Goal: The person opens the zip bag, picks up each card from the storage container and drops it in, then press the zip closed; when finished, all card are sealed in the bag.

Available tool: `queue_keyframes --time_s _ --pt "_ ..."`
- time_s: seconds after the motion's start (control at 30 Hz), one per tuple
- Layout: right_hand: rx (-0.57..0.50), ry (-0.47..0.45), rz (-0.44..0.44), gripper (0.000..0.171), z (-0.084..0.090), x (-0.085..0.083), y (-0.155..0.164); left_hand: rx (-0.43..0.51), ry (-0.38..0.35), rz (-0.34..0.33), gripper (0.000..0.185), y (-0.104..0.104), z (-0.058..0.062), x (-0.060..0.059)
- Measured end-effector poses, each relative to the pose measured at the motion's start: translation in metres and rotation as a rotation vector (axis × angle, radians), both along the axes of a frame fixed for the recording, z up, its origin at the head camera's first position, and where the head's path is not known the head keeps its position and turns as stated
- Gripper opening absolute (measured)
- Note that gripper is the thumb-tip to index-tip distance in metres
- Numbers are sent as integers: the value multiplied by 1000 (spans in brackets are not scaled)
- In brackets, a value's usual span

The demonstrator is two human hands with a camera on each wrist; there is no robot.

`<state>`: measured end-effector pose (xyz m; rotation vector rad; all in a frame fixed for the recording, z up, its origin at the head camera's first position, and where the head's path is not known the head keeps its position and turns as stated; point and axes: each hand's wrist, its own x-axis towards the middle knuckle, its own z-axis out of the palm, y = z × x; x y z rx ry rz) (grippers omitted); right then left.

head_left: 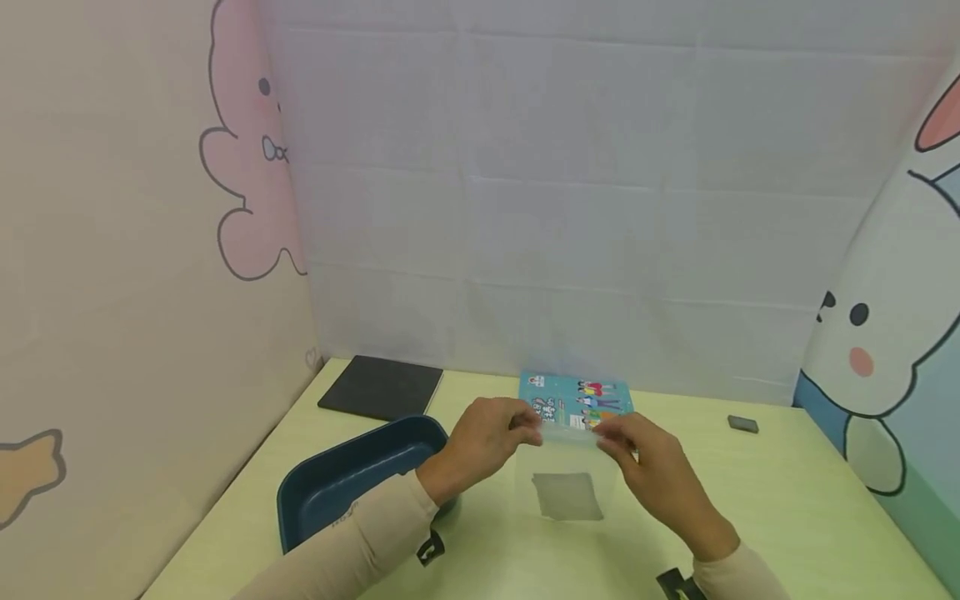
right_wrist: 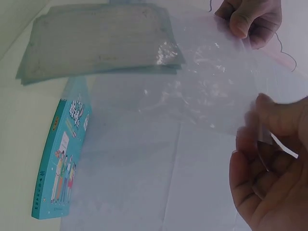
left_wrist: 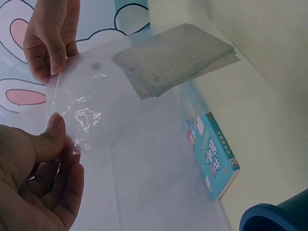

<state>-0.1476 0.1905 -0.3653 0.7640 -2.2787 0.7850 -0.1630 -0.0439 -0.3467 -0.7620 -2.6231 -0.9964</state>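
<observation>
Between both hands hangs a clear plastic zip bag (head_left: 566, 457), held by its top edge. Several flat grey rectangular sheets (head_left: 568, 497) lie in its lower part; what they are made of I cannot tell. My left hand (head_left: 483, 442) pinches one top corner of the bag between thumb and fingers. The other top corner is pinched by my right hand (head_left: 656, 471). Both wrist views show thumb and fingertips meeting on the film, and the grey sheets (left_wrist: 175, 57) stacked slightly askew inside.
A dark blue tub (head_left: 352, 475) stands left of the bag, partly behind my left forearm. Behind the bag lies a turquoise boxed set or book (head_left: 555, 387) with cartoon figures. A black flat folder (head_left: 382, 387) is at the back left, a small grey block (head_left: 742, 424) at the right.
</observation>
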Motion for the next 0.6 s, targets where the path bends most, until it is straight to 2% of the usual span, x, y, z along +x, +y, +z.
queue_keyframes --time_s 0.13,0.37,0.5,0.6 --pt "89 -19 -22 28 4 2 -5 -39 71 5 9 5 -1 0" --pt "310 198 -44 46 16 -2 -26 -47 162 2 15 12 -1 0" --pt "324 271 -17 48 17 -7 -32 -17 181 -15 13 13 -3 -1" --pt "312 296 1 36 18 -8 -35 -13 195 -38 13 12 -3 -2"
